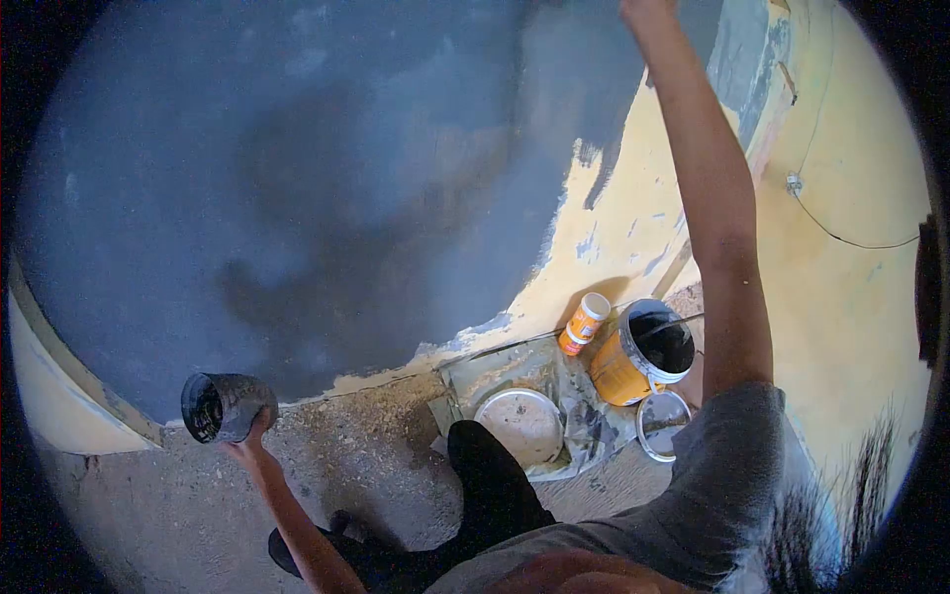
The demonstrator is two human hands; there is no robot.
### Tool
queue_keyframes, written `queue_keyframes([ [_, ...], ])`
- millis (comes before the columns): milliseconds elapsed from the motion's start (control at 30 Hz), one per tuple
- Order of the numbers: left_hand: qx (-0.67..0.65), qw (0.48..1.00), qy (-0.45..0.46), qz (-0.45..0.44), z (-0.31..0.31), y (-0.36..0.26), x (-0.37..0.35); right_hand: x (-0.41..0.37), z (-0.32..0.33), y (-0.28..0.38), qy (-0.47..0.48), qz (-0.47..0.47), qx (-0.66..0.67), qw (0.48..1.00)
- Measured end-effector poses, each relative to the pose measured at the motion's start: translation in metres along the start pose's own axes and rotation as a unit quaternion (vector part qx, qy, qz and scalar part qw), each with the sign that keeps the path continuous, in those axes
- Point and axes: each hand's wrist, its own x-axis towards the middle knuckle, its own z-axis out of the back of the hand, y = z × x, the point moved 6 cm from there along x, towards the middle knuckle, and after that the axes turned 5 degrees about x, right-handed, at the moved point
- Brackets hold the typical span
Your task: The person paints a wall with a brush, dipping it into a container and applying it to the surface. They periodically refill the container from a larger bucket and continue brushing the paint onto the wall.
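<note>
My left hand is closed around a dark, paint-smeared pot, low in front of the wall. The pot is tilted so that its mouth faces left, and dark paint coats the inside. My right arm reaches up along the wall. Only part of my right hand shows at the top edge; its fingers, and anything in them, are cut off. Dark blue-grey paint covers most of the wall. A cream strip shows at its lower right, with a ragged paint edge.
On the floor stand an orange paint bucket with dark contents and a stick, and an orange-and-white container. A round white lid lies on a plastic sheet; another lid is beside the bucket. A cable crosses the yellow wall.
</note>
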Motion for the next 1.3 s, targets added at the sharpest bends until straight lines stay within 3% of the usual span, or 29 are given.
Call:
queue_keyframes([
  [67,-0.005,1.000,-0.004,0.018,-0.002,-0.009,-0.008,-0.015,-0.019,0.029,0.033,0.095,-0.017,0.995],
  [167,0.038,0.999,-0.016,-0.011,-0.001,-0.011,-0.011,-0.014,0.019,0.004,0.061,0.134,-0.090,0.985],
  [233,-0.048,0.999,-0.010,0.006,0.013,0.028,0.004,-0.057,0.054,-0.041,0.052,0.072,-0.062,0.994],
  [267,-0.045,0.999,-0.006,0.008,0.008,0.015,-0.002,-0.088,0.085,-0.053,-0.043,0.106,-0.192,0.975],
  [300,0.001,1.000,0.001,-0.005,-0.004,-0.011,-0.014,-0.096,0.118,-0.079,0.024,0.063,-0.175,0.982],
  [367,0.046,0.999,0.010,-0.015,-0.012,-0.024,-0.021,-0.157,0.169,-0.101,0.026,-0.018,-0.244,0.969],
  [433,0.059,0.998,0.024,-0.021,-0.012,-0.019,-0.016,-0.171,0.273,-0.143,-0.060,-0.018,-0.366,0.928],
  [467,0.058,0.998,0.027,-0.022,-0.011,-0.016,-0.015,-0.226,0.253,-0.116,-0.055,-0.102,-0.348,0.930],
  [500,0.052,0.998,0.016,-0.021,-0.008,-0.010,-0.012,-0.229,0.295,-0.138,-0.065,-0.135,-0.355,0.923],
  [533,0.046,0.999,0.002,-0.020,-0.005,-0.004,-0.008,-0.258,0.274,-0.117,-0.034,-0.262,-0.302,0.916],
  [567,0.044,0.999,-0.001,-0.023,0.000,0.007,-0.003,-0.255,0.268,-0.114,-0.031,-0.261,-0.300,0.917],
  [633,-0.002,1.000,0.020,0.004,0.008,0.036,0.010,-0.255,0.268,-0.119,-0.092,-0.381,-0.240,0.888],
  [667,-0.002,1.000,0.021,0.003,0.009,0.046,0.016,-0.249,0.250,-0.115,-0.087,-0.377,-0.242,0.890],
  [733,-0.075,0.995,0.057,0.015,0.007,0.060,0.022,-0.215,0.191,-0.101,-0.047,-0.264,-0.146,0.952],
  [767,-0.073,0.996,0.056,0.016,0.000,0.037,0.010,-0.188,0.150,-0.091,0.033,-0.221,-0.084,0.971],
  [867,0.009,1.000,0.020,-0.001,-0.010,-0.003,-0.005,-0.100,0.058,-0.048,0.093,-0.060,0.052,0.992],
  [933,-0.031,0.999,0.029,0.002,-0.006,0.013,0.003,-0.085,0.010,-0.018,0.052,0.028,0.076,0.995],
  [1033,-0.005,1.000,0.017,0.012,0.007,0.026,0.011,-0.094,-0.011,-0.018,0.107,0.022,0.061,0.992],
  [1100,-0.045,0.998,0.038,0.006,0.053,0.117,0.054,-0.109,0.044,-0.052,-0.003,0.098,-0.095,0.991],
  [1133,-0.086,0.995,0.056,-0.002,0.066,0.149,0.067,-0.121,0.076,-0.085,0.053,0.051,-0.111,0.991],
  [1167,-0.084,0.995,0.057,0.002,0.060,0.117,0.049,-0.143,0.110,-0.110,0.107,0.003,-0.127,0.986],
  [1233,0.014,1.000,-0.007,0.005,0.012,0.023,0.013,-0.205,0.174,-0.132,-0.029,-0.056,-0.100,0.993],
  [1267,0.014,1.000,-0.008,0.005,0.007,0.010,0.009,-0.236,0.193,-0.132,-0.016,-0.110,-0.113,0.987],
  [1300,0.010,1.000,0.005,0.003,0.002,0.001,0.007,-0.255,0.216,-0.132,-0.044,-0.083,-0.137,0.986],
])
